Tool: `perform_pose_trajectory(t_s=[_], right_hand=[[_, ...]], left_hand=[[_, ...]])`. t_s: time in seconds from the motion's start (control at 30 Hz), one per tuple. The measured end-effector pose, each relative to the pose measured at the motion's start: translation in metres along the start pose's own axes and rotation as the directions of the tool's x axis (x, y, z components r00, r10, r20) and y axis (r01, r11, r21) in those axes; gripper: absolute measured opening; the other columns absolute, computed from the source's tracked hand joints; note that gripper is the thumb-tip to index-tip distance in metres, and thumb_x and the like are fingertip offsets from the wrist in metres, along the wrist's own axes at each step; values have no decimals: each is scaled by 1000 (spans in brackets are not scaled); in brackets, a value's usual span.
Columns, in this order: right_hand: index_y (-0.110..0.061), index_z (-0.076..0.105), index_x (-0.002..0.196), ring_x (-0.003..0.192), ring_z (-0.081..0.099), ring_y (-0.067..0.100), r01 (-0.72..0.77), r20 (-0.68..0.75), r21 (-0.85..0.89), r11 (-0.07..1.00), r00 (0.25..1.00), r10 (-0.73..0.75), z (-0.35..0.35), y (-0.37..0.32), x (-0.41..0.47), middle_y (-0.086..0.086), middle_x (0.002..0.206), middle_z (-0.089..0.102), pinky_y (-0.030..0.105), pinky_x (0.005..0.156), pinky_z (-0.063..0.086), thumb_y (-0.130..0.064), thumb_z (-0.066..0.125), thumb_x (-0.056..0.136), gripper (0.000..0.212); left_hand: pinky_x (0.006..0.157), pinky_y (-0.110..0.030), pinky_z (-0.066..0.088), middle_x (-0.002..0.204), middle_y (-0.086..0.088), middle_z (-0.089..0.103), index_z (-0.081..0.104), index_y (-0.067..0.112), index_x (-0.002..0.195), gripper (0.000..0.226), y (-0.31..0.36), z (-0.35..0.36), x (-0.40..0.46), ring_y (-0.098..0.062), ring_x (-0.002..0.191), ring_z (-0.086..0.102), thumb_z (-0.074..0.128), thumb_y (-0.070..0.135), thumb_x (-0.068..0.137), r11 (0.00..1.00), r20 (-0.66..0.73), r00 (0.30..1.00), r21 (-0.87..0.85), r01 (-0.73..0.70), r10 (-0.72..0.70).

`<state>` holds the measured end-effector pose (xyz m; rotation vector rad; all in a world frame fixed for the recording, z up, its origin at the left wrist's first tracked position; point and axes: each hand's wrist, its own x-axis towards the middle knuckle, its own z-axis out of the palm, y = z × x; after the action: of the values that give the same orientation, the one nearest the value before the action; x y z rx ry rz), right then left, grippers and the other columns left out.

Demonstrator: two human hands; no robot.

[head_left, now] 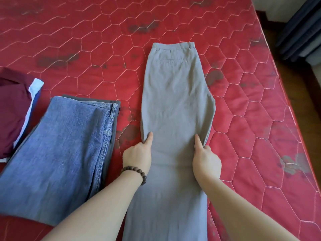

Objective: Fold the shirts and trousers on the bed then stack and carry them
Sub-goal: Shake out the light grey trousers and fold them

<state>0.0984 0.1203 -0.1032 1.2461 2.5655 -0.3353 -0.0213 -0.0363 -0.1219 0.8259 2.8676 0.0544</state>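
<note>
Both my forearms reach forward from the bottom edge, bare, angled slightly inward toward each other.

My left hand (pixel 138 156) sits palm down on the left edge of the grey trousers (pixel 173 110). A brown bead bracelet (pixel 137 172) circles that wrist. The index finger points straight ahead along the fabric edge; the other fingers are curled under and seem to nip the edge, though I cannot tell how much cloth they hold.

My right hand (pixel 205 160) mirrors it on the right edge. Index finger extended forward and pressed on the cloth, remaining fingers tucked down at the edge where the fabric bunches into a small fold. So: fingers narrow on both sides, gripping the trouser edges about midway along the legs.

The grey trousers lie lengthwise on the bed (pixel 251 110), folded leg over leg, legs running toward me past the bottom edge, waistband at the far end with a back pocket and belt loops showing. The fabric is flat, a few soft creases.

Left of my left arm, just beside the grey trousers but apart from them, folded blue jeans (pixel 57 153) rest on top of a darker grey garment (pixel 117 106). Farther left, a maroon shirt (pixel 12 110) lies over something white and blue.

Beyond, the red quilted mattress with dark stains. At far right, wooden floor (pixel 305 80).
</note>
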Motion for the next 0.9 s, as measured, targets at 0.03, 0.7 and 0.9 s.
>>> perform_pose_trajectory(t_s=[0.03,0.7,0.9], right_hand=[[-38,6,151,78,55,31,1,-9,7,1000,1000,-1,-4,1,6,8,109,49,34,69,42,-11,31,96,66],[-47,9,149,74,63,30,-119,17,104,987,993,117,44,31,-171,1,99,55,34,64,47,-46,24,101,50],[-47,5,149,69,62,27,-61,63,90,994,996,56,55,41,-216,0,82,46,32,58,44,-48,25,100,53]], left_hand=[[50,-29,30,79,1,65,24,40,147,55,3,0,5,-22,69,65,41,18,99,1000,-4,1000,-17,10,-10],[52,-28,34,82,2,57,5,45,150,62,-6,0,-179,-19,70,65,30,59,95,993,157,987,-105,49,-32],[50,-27,34,82,1,55,2,45,149,69,-7,-1,-220,-19,67,61,32,66,90,991,222,975,-130,46,-16]])
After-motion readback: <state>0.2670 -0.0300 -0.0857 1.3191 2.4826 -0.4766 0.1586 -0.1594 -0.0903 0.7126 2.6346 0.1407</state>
